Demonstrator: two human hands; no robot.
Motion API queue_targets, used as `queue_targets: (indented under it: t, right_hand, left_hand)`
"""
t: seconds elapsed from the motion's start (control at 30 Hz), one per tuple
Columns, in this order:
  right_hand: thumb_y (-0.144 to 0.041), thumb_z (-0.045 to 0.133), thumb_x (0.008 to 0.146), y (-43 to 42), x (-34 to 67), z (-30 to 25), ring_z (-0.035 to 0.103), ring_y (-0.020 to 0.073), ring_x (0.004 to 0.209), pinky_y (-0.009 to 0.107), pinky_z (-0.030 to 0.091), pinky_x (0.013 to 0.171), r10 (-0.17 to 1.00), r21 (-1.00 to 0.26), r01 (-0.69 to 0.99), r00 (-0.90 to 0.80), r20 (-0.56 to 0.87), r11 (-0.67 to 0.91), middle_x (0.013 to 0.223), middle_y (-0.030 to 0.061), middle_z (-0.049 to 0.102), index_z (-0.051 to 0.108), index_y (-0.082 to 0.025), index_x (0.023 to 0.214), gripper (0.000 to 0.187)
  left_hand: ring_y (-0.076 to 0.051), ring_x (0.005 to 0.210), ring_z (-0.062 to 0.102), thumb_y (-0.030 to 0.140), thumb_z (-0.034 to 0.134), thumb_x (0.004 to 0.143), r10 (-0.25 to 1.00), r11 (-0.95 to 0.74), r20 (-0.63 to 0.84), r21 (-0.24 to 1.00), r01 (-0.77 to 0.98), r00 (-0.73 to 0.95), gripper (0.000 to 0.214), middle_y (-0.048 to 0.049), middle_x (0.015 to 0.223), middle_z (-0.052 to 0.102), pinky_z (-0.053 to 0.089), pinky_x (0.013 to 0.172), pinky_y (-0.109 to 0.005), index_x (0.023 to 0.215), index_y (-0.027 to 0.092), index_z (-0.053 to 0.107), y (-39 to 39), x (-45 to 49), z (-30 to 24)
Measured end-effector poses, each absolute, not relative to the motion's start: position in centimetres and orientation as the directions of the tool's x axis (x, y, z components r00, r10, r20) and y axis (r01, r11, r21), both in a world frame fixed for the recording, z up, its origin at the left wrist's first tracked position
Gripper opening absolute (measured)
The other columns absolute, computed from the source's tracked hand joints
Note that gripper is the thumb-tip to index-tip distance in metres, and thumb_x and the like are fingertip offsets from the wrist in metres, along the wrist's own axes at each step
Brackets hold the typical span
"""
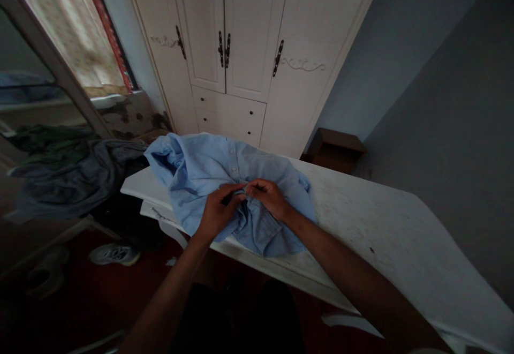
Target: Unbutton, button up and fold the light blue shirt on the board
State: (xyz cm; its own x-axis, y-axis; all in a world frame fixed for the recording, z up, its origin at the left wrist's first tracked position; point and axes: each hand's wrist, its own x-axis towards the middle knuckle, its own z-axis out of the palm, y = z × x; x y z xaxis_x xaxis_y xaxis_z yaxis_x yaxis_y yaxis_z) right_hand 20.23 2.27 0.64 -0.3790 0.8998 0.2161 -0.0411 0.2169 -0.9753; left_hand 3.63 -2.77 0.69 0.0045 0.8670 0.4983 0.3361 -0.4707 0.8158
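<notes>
A light blue button-up shirt lies crumpled across the white table, its lower part hanging over the near edge. White buttons run down its front placket, above my hands. My left hand pinches the cloth near the placket with thumb and forefinger. Close against it, my right hand also grips the shirt, fingertips almost meeting those of the left. The exact bit of fabric or button between the fingertips is too small to make out.
Behind the table stands a white wardrobe with dark handles. A brown box-like stand is at the right back. Piled dark clothes lie to the left, with a sneaker on the red floor and a curtained window.
</notes>
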Motion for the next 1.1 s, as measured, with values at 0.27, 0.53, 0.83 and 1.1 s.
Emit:
queue_targets:
  t: [0.27,0.53,0.83,1.1]
  right_hand:
    - [-0.046,0.077,0.067,2.6,20.4,-0.4,0.065,0.0161,0.082,0.029,0.05,0.079,0.909,-0.966,-0.033,-0.33,0.254,0.258,0.086,0.0025,0.073,0.075,-0.019,0.087,0.033]
    - [-0.04,0.074,0.071,2.0,20.4,0.0,0.067,0.0171,0.079,0.029,0.052,0.074,0.899,-0.94,0.065,-0.32,0.298,0.335,0.086,0.0044,0.075,0.076,-0.018,0.089,0.028]
    - [-0.033,0.071,0.068,2.3,20.2,-0.3,0.061,0.0127,0.062,0.023,0.045,0.058,0.919,-0.953,0.109,-0.314,0.238,0.284,0.07,0.0013,0.068,0.072,-0.014,0.082,0.023]
    - [-0.026,0.063,0.065,2.7,20.5,0.1,0.046,0.0071,0.052,0.02,0.033,0.052,0.924,-0.992,-0.071,-0.362,0.127,0.109,0.057,-0.0054,0.055,0.064,-0.017,0.066,0.009]
  left_hand:
    - [-0.018,0.087,0.066,0.029,0.066,0.078,0.873,-0.426,0.483,0.82,0.383,-0.062,0.029,-0.0034,0.094,0.07,0.052,0.083,-0.033,0.106,0.022,0.062,-2.3,3.7,0.2]
    - [-0.018,0.089,0.067,0.031,0.07,0.076,0.894,-0.407,0.437,0.883,0.234,-0.095,0.03,-0.0047,0.094,0.07,0.053,0.084,-0.033,0.103,0.019,0.061,-2.0,3.5,-0.6]
    - [-0.018,0.083,0.068,0.031,0.075,0.071,0.89,-0.4,0.442,0.874,0.277,-0.108,0.029,-0.003,0.089,0.073,0.053,0.08,-0.031,0.097,0.02,0.068,-2.2,3.3,-0.3]
    - [-0.016,0.076,0.064,0.033,0.072,0.075,0.892,-0.408,0.419,0.908,0.1,-0.167,0.019,-0.002,0.082,0.07,0.049,0.074,-0.028,0.087,0.019,0.07,-2.2,3.2,0.1]
